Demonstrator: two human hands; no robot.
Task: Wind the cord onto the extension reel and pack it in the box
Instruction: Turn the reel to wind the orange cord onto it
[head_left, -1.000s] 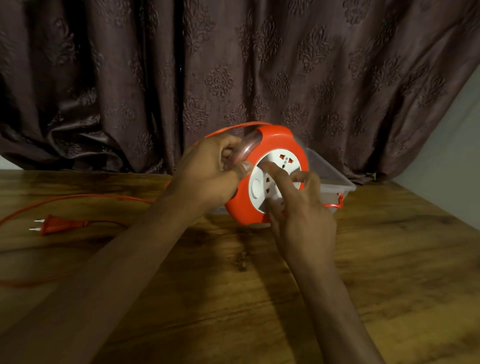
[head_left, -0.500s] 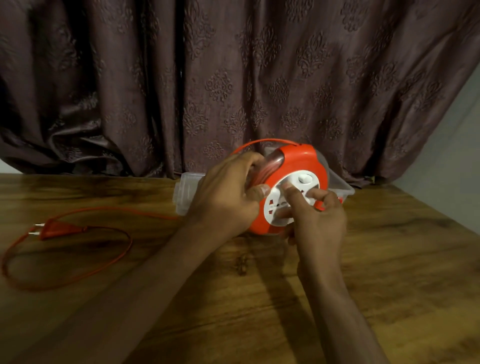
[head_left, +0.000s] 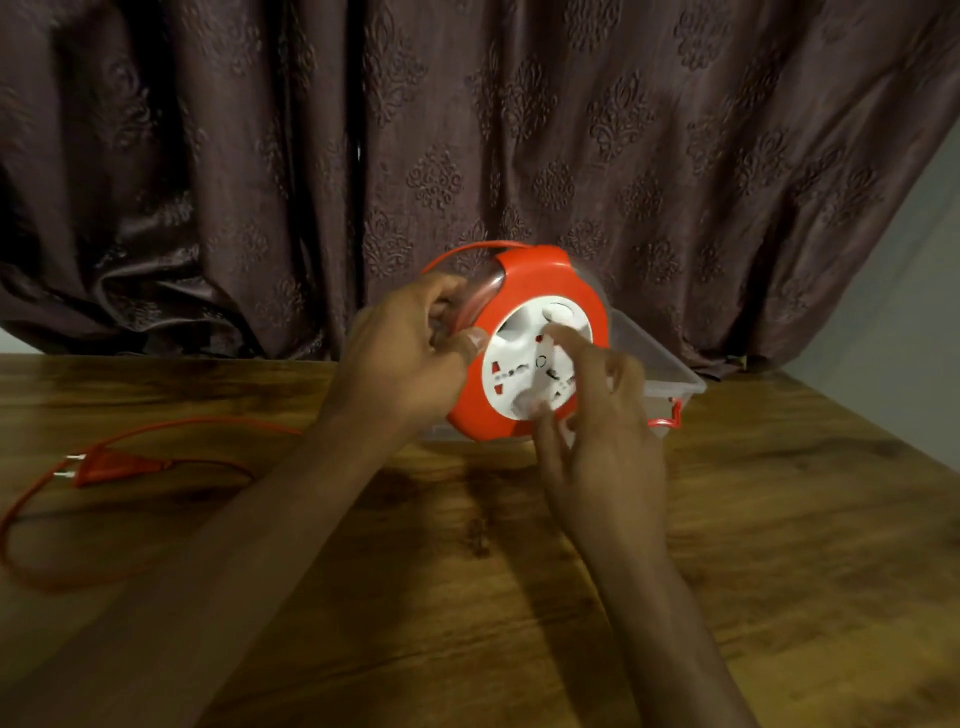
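Since half a second earlier, the loose cord (head_left: 31, 525) on the table (head_left: 779, 545) had drawn in a little, and my right index finger had travelled up the white face of the extension reel (head_left: 540, 353). I held the reel upright above the table, in front of the clear box (head_left: 665, 364), so the face could spin freely. My left hand (head_left: 410, 358) was curled round the reel's orange rim, thumb on the front edge, steadying it. My right hand (head_left: 597, 415) had its fingers spread against the white face, index up by the knob, likely cranking. The plug (head_left: 111, 464) lay well to the left, so I judged winding unfinished and packing not yet begun.
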